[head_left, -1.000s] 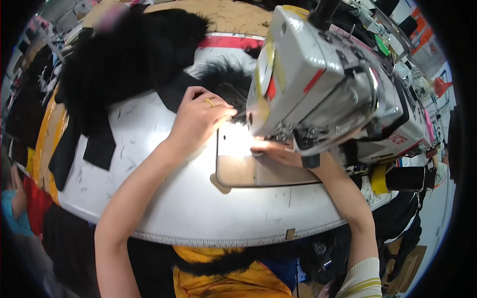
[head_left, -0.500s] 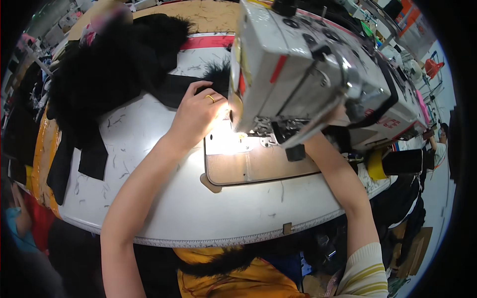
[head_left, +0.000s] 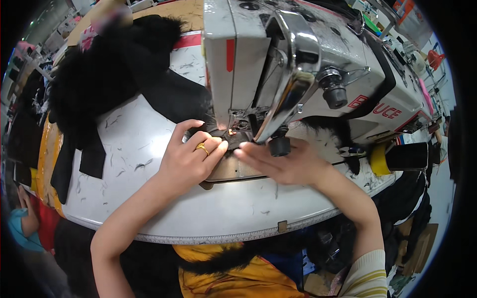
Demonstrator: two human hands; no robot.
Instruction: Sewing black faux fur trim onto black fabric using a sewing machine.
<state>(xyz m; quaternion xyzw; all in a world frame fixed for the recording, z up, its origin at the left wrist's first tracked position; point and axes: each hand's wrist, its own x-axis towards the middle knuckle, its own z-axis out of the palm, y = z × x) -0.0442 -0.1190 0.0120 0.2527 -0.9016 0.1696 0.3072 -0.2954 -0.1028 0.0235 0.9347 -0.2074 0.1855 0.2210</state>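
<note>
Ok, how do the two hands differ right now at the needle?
The left hand wears a gold ring and has its fingers curled; the right hand shows no ring and lies flatter, fingers stretched toward the needle. The left hand comes in from the left on a bare forearm; the right arm ends in a striped sleeve. Both rest by the presser foot of the sewing machine, fingertips nearly meeting.

My one view comes from the head camera, looking steeply down and very close onto the sewing machine (head_left: 298,74) and the white table (head_left: 149,149). Its fisheye bends the table's front edge, and both forearms enter from below.
</note>
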